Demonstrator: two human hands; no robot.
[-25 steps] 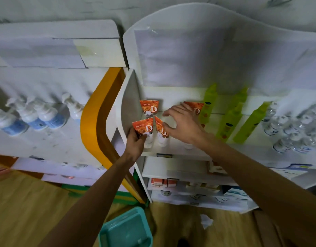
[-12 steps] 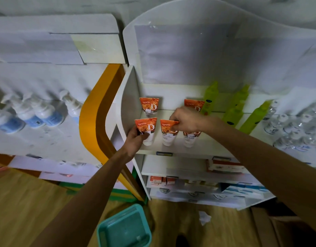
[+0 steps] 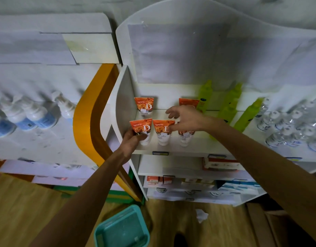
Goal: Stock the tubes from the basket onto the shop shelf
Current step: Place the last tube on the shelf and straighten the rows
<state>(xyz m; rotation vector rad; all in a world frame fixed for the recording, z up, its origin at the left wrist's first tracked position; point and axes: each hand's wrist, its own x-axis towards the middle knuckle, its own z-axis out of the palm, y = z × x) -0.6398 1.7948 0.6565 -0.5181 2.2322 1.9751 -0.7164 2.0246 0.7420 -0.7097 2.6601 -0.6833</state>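
Note:
Orange-and-white tubes stand cap-down on the white shelf (image 3: 203, 147). The front row holds three: a left tube (image 3: 142, 128), a middle tube (image 3: 163, 131) and a right tube (image 3: 186, 138), the last partly hidden by my right hand. Two more stand behind, one at the back left (image 3: 144, 106) and one at the back right (image 3: 188, 101). My left hand (image 3: 134, 139) grips the front left tube near its cap. My right hand (image 3: 184, 117) hovers over the front right tube with fingers spread, holding nothing. The teal basket (image 3: 122, 229) sits on the floor below.
Green bottles (image 3: 230, 106) and clear bottles (image 3: 287, 129) fill the shelf's right side. White pump bottles (image 3: 29, 114) stand on the left unit beyond an orange curved panel (image 3: 86, 125). Boxes sit on lower shelves. A crumpled paper (image 3: 201, 215) lies on the wooden floor.
My right hand has let go of the middle front tube and lifted back with its fingers spread. My left hand stays on the front left tube.

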